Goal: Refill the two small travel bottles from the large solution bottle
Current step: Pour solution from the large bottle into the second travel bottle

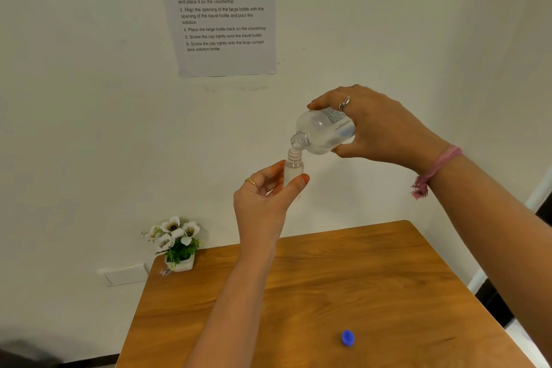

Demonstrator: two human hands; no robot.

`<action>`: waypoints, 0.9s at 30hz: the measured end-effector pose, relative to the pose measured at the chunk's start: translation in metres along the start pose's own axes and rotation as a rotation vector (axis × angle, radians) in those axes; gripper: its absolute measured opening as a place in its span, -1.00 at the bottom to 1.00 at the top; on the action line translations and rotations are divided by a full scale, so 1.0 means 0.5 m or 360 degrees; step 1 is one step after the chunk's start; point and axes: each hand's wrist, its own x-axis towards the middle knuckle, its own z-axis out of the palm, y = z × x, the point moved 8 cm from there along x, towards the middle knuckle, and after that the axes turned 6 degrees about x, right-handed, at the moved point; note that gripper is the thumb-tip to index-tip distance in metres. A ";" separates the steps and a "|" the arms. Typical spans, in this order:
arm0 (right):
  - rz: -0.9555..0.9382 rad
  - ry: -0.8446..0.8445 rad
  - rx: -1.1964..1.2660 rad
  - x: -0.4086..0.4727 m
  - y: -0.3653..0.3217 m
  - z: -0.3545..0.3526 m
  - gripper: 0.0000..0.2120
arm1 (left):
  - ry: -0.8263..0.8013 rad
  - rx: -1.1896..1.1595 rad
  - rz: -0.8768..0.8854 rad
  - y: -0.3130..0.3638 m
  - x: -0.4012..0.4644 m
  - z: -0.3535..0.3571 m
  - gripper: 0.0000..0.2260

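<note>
1. Head camera showed the right hand (375,124) wrapped around the large solution bottle (324,131), which was tilted with its open neck pointing down and to the left, directly above the mouth of a small travel bottle (294,166).
2. The left hand (265,197) pinched this travel bottle between thumb and fingers and held it upright in the air, well above the wooden table (373,278), close to the wall.
3. Both bottles were without caps. A blue cap (347,337) lay on the table near its front edge; I judge it belonged to the large bottle, but this was not sure.
4. As for progress, I judge the uncapping was done and the pouring into the first travel bottle was in hand. The two necks were nearly touching, yet no stream of liquid could be made out between them.
5. What was left, as I judge: to finish this fill, to close the bottle, to fill and close the second one, and to close the large bottle.
6. The second travel bottle and the small caps were not visible anywhere. The level of liquid inside the held travel bottle was hard to read, because it was clear and partly covered by the fingers (276,172).
7. A pot of white flowers (176,243) stood at the far left corner of the table, and a printed instruction sheet (222,12) hung on the wall, its top cut off.
</note>
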 end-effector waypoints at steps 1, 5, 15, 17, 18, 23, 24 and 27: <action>0.0001 -0.0001 -0.0002 0.000 0.000 -0.001 -0.43 | 0.0001 -0.0001 0.0000 -0.001 0.000 0.000 -0.66; -0.0008 0.0002 -0.0003 -0.001 -0.002 -0.002 -0.43 | -0.0003 -0.0008 0.0001 -0.002 -0.001 0.000 -0.65; -0.0012 0.0005 -0.0016 -0.003 -0.004 -0.004 -0.43 | -0.0013 -0.0001 0.0002 -0.002 -0.002 0.004 -0.66; -0.0012 0.0006 -0.0017 -0.003 -0.005 -0.005 -0.44 | -0.0014 -0.0012 0.0000 -0.002 -0.002 0.004 -0.67; -0.0011 0.0006 -0.0017 -0.003 -0.006 -0.005 -0.44 | -0.0013 -0.0013 0.0000 -0.002 -0.003 0.003 -0.67; -0.0010 0.0007 -0.0003 -0.001 -0.006 -0.005 -0.45 | -0.0006 -0.0016 -0.0006 -0.004 -0.002 0.001 -0.67; -0.0006 0.0001 -0.0005 -0.001 -0.005 -0.004 -0.44 | -0.0005 -0.0013 -0.0006 -0.004 -0.002 0.001 -0.67; 0.0003 -0.0013 -0.0007 -0.002 -0.004 -0.002 -0.44 | -0.0007 -0.0013 -0.0010 -0.006 -0.002 0.001 -0.67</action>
